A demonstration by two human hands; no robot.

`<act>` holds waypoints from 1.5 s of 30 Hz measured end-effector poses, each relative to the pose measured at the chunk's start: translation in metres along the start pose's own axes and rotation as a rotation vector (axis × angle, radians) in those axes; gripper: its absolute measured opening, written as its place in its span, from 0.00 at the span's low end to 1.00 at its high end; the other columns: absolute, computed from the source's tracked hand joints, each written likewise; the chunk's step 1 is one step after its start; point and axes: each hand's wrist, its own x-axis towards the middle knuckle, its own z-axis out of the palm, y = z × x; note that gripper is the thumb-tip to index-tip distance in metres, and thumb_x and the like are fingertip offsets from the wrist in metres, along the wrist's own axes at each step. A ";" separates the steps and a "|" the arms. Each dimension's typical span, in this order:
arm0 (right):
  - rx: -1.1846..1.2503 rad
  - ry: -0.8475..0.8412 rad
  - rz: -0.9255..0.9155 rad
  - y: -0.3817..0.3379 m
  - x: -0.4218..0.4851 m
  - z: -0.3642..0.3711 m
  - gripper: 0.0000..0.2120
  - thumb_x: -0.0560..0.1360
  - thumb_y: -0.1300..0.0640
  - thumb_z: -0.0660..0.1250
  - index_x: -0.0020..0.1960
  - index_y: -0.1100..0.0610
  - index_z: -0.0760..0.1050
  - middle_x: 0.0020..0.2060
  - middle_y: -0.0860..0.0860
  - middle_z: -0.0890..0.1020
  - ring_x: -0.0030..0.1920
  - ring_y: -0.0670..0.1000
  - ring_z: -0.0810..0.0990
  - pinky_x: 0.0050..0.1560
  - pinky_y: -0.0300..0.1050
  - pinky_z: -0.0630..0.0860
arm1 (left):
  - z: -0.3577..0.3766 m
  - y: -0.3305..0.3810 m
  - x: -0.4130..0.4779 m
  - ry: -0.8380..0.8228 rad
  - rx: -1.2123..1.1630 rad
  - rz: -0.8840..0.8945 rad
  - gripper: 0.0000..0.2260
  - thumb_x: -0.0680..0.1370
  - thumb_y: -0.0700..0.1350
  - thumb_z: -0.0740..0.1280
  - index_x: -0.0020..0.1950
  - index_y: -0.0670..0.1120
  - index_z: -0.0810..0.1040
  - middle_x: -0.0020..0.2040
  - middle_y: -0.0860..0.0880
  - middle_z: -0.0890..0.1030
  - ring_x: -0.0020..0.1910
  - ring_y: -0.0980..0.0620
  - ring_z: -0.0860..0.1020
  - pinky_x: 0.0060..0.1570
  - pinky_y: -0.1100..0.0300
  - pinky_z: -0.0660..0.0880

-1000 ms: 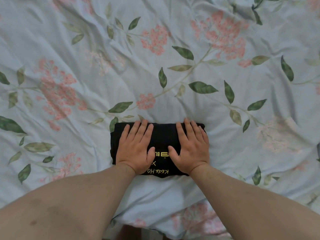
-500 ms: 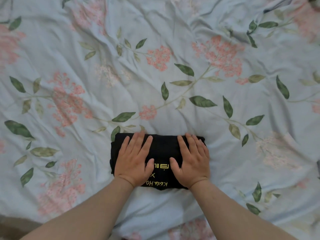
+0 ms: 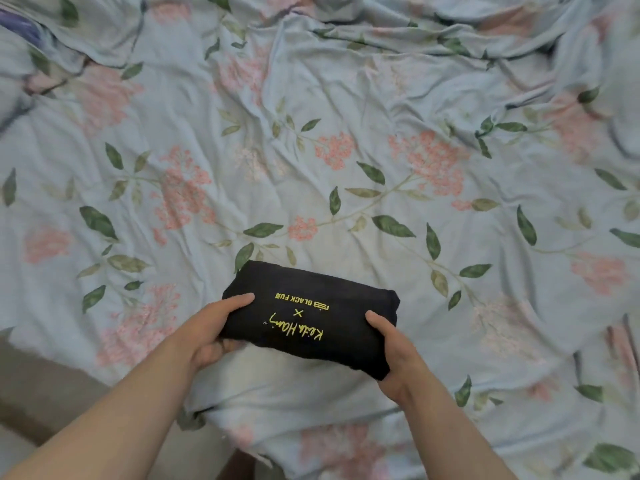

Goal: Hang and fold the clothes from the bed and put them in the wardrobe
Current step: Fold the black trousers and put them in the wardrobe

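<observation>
Shirt [image 3: 313, 315], black, folded w/ yellow print, held just over the floral bedsheet [image 3: 346, 98]. Left hand [image 3: 211, 332] & right hand [image 3: 398, 351] each grip an end, thumbs on top, fingers curled under.

Rumpled pale blue floral bedsheet [image 3: 346, 98] filling the view, brownish floor [image 3: 41, 386] at lower left, soft light

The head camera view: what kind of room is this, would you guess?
Most likely a bedroom: a rumpled floral bedsheet fills the view, and both hands hold a folded black garment over it.
</observation>
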 end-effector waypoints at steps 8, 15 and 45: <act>-0.188 -0.303 -0.142 -0.031 -0.118 0.011 0.20 0.75 0.51 0.69 0.65 0.53 0.73 0.53 0.58 0.85 0.50 0.64 0.85 0.46 0.64 0.79 | -0.040 -0.015 -0.131 -0.060 -0.323 0.060 0.20 0.68 0.37 0.70 0.60 0.36 0.77 0.53 0.36 0.84 0.48 0.40 0.83 0.55 0.46 0.79; -0.327 -0.442 -0.270 -0.053 -0.259 0.089 0.16 0.76 0.54 0.69 0.63 0.54 0.76 0.52 0.56 0.86 0.51 0.61 0.85 0.52 0.67 0.80 | -0.121 0.001 -0.286 -0.049 -0.457 0.308 0.19 0.69 0.36 0.67 0.61 0.35 0.77 0.52 0.35 0.84 0.42 0.41 0.85 0.38 0.51 0.83; 0.014 -1.153 -0.821 0.039 -0.643 0.430 0.18 0.79 0.67 0.64 0.65 0.51 0.73 0.64 0.53 0.78 0.57 0.53 0.83 0.50 0.48 0.81 | -0.381 0.029 -0.641 0.285 -1.150 1.345 0.11 0.78 0.36 0.65 0.56 0.51 0.77 0.56 0.44 0.80 0.58 0.42 0.78 0.54 0.49 0.80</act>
